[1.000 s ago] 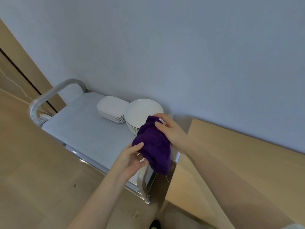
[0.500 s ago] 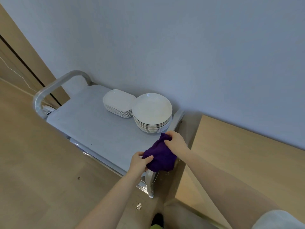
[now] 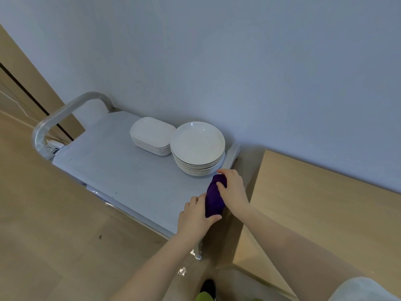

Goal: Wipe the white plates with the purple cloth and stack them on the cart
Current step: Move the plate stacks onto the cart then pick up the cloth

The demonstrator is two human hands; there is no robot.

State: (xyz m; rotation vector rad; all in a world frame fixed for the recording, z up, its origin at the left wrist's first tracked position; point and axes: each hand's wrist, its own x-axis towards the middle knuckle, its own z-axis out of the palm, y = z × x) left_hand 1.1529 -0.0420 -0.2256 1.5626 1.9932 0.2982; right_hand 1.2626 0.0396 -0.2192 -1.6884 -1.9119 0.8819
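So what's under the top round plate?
More round white plates, stacked on the cart. Only their rims show; the top round plate covers their insides, so their cleanliness can't be seen.

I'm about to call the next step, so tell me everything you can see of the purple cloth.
The purple cloth is deep violet, soft-looking fabric bunched into a compact roll. It sits low over the cart top's near right corner, just in front of the round plate stack. The left hand grips its near end, the right hand its far side.

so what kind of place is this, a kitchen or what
Probably a service or dining area indoors, not clearly a kitchen: a metal cart carries stacked round plates and rectangular plates, beside a plain wall and a wooden table.
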